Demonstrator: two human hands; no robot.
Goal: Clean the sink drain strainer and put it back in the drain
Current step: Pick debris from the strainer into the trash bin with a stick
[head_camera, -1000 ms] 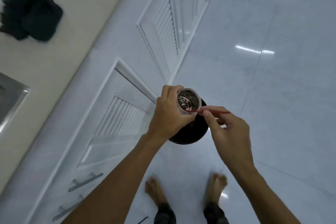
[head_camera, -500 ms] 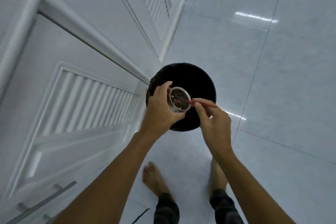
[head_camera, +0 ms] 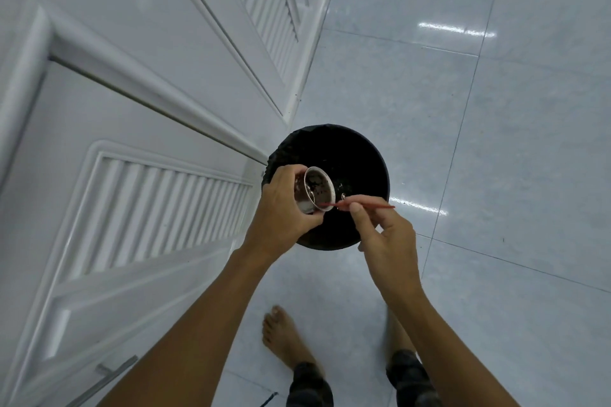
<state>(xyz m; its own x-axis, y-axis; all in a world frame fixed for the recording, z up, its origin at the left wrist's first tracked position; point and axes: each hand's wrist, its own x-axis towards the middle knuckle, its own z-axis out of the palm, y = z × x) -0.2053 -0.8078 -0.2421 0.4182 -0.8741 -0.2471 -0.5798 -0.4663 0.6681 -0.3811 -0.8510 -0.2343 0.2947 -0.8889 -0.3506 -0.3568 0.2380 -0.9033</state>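
Note:
My left hand (head_camera: 284, 211) grips a small metal sink drain strainer (head_camera: 316, 188), tilted with its mouth facing right over a black bin (head_camera: 347, 152) on the floor. Dark bits of debris cling inside the strainer. My right hand (head_camera: 383, 235) pinches a thin red stick (head_camera: 363, 205) whose tip touches the strainer's lower rim. Both hands hover just above the bin's opening.
White cabinet doors with louvred panels (head_camera: 158, 208) and a metal handle (head_camera: 105, 373) fill the left side. Glossy pale floor tiles (head_camera: 496, 142) spread to the right. My bare feet (head_camera: 284, 337) stand just behind the bin.
The view has dropped closer to the bin and the countertop has left the frame. The strainer has tipped further onto its side, and the red stick's tip has slid from inside to its lower rim.

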